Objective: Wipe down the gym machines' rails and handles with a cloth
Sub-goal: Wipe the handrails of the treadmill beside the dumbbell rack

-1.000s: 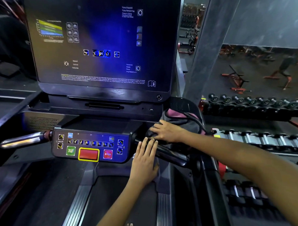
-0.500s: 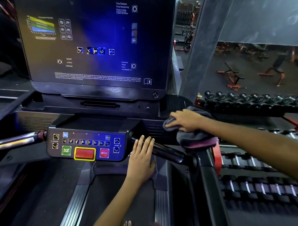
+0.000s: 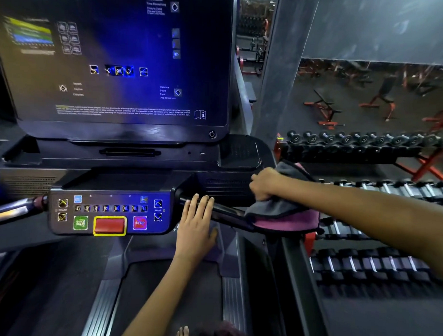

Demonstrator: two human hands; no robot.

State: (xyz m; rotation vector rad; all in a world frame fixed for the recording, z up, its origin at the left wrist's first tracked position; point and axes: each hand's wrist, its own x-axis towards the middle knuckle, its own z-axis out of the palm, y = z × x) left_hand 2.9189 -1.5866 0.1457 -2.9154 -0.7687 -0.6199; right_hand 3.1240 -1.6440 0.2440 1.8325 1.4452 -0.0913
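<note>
A grey and pink cloth [image 3: 286, 215] is draped over the right end of the treadmill's front handle bar [image 3: 226, 213], where it meets the right side rail [image 3: 301, 283]. My right hand [image 3: 265, 183] grips the top of the cloth and presses it on the rail corner. My left hand [image 3: 197, 227] lies flat, fingers together, on the same black bar just right of the button panel [image 3: 111, 214]. The chrome left handle [image 3: 10, 212] sticks out at the far left.
A large dark console screen [image 3: 118, 63] stands behind the panel. The treadmill belt [image 3: 165, 296] runs below. Dumbbell racks [image 3: 366, 147] line the right side, with benches on the gym floor beyond. A grey pillar [image 3: 276, 69] rises right of the screen.
My right hand has carried the cloth from the console tray rightward and down onto the right rail corner. My left hand has stayed on the bar.
</note>
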